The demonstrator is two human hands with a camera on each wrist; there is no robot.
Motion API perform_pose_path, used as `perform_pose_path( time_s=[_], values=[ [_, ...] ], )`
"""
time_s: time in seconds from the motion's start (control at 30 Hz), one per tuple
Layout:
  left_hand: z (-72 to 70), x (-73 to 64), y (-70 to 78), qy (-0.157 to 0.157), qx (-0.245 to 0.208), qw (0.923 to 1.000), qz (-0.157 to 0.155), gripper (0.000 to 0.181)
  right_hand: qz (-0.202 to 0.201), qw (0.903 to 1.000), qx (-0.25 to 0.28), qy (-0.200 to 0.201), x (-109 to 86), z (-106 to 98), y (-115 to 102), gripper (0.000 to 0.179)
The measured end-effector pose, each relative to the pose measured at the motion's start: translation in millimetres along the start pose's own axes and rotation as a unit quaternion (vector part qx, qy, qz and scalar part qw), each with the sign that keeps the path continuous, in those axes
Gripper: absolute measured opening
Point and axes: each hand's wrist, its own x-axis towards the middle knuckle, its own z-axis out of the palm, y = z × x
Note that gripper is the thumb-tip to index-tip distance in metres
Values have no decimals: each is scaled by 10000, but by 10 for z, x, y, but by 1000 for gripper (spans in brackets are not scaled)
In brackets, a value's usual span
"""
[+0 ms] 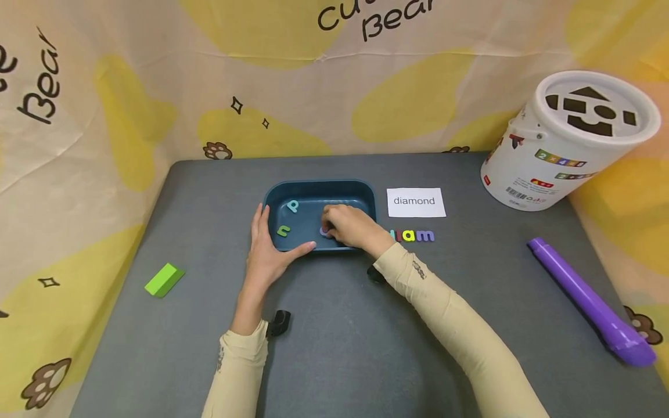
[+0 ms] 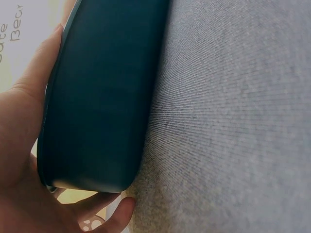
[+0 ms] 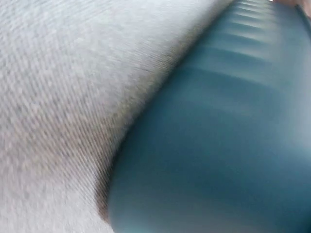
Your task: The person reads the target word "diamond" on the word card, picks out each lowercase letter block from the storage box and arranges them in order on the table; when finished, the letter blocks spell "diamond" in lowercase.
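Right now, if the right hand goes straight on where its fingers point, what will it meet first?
First comes the purple letter, which the right hand seems to pinch; just beyond, probably the floor of the blue tray, though depth is unclear.

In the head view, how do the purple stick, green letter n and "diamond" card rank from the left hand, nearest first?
1. Green letter n, inside the tray, just beside the left hand.
2. "diamond" card, right of the tray.
3. Purple stick, far right on the table.
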Motion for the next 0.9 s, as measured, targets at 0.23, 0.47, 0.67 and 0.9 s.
perform_pose_path(
  time_s=[0.23, 0.47, 0.67, 0.9],
  values=[
    [0, 2, -10, -1, -13, 10000, -7, 132, 199, 9973, 696, 122, -124, -125, 34, 16],
    [-4, 1, -7, -35, -3, 10000, -25, 133, -35, 9917, 1040, 749, -342, -273, 74, 30],
    [1, -1, -2, -43, 21, 10000, -46, 133, -249, 9862, 1102, 1209, -625, -442, 123, 26],
    [0, -6, -1, -50, 15, 10000, -74, 133, -91, 9818, 956, 1641, -1013, -610, 385, 26]
  ],
)
